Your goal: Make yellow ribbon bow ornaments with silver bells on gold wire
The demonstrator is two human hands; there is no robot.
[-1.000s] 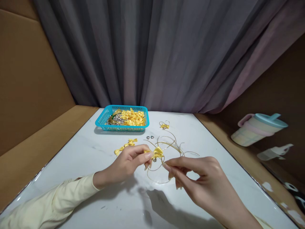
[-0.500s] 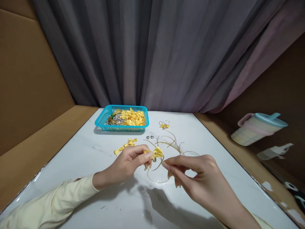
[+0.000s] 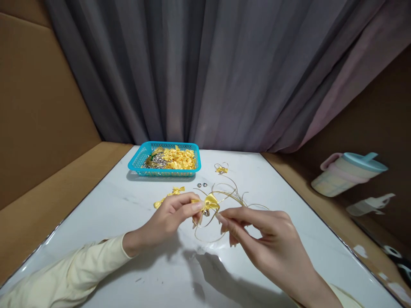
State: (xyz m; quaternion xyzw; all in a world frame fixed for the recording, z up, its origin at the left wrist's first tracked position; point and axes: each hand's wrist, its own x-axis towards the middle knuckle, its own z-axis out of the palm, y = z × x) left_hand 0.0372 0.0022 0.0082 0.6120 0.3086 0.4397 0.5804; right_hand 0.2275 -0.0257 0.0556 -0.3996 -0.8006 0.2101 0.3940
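Between thumb and fingers, my left hand (image 3: pixel 175 216) pinches a yellow satin bow (image 3: pixel 211 202) above the table. A small silver bell (image 3: pixel 206 212) hangs at the bow's middle. Thin gold cord (image 3: pixel 205 241) loops down from the bow. My right hand (image 3: pixel 257 231) is closed in a pinch on the gold cord, just right of the bow; its fingertips nearly touch the bow's edge. Behind the hands, more gold cords (image 3: pixel 236 196) lie loose. Two silver bells (image 3: pixel 202 185) sit beyond my left hand, and several yellow bows (image 3: pixel 170 196) lie to its left, partly hidden by it.
A blue basket (image 3: pixel 165 173) at the back holds yellow bows, silver bells and gold cords. A finished-looking bow with bell and cord (image 3: pixel 221 170) lies right of it. Along the right side stand a lidded cup (image 3: pixel 348 173) and a small clear bottle (image 3: pixel 369 205).
Both hands have shifted slightly left with the bow. The bow has turned a little, and the hanging cord loop has moved left and up.
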